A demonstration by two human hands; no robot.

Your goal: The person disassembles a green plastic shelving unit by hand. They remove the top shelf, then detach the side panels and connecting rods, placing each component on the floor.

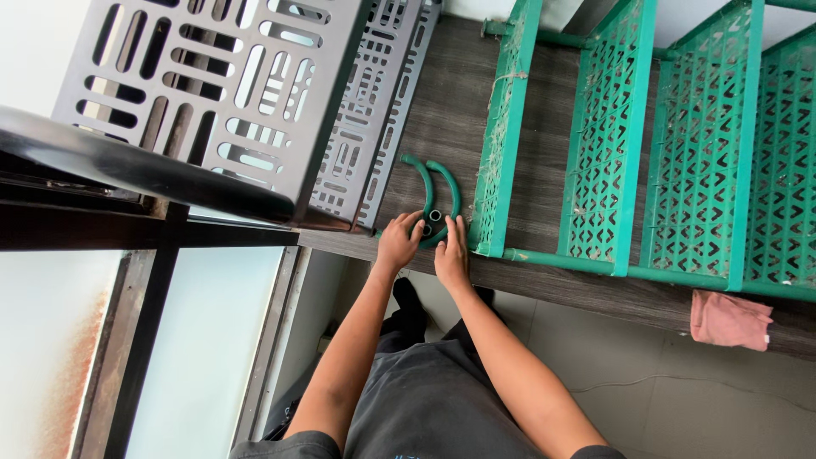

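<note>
On dark ledge | left hand [398, 242], right hand [451, 252] clasp green curved tubes [433, 191] | fingertips hidden

Around the wooden ledge

A green metal rack [608, 136] with perforated panels stands at 2 o'clock on the dark wooden ledge [544, 280]. A pink cloth [729, 320] lies at 4 o'clock. Grey cut-out metal panels [212, 93] lean at 10 o'clock.

A metalworking or fabrication workshop. Green-painted perforated metal frames [608, 136] lie across a dark wood-grain worktop [450, 110], grey laser-cut steel panels [221, 93] lean nearby, two curved green tube pieces [442, 183] rest on the worktop, and a pink rag [729, 319] sits at its edge above the tiled floor [680, 382].
</note>
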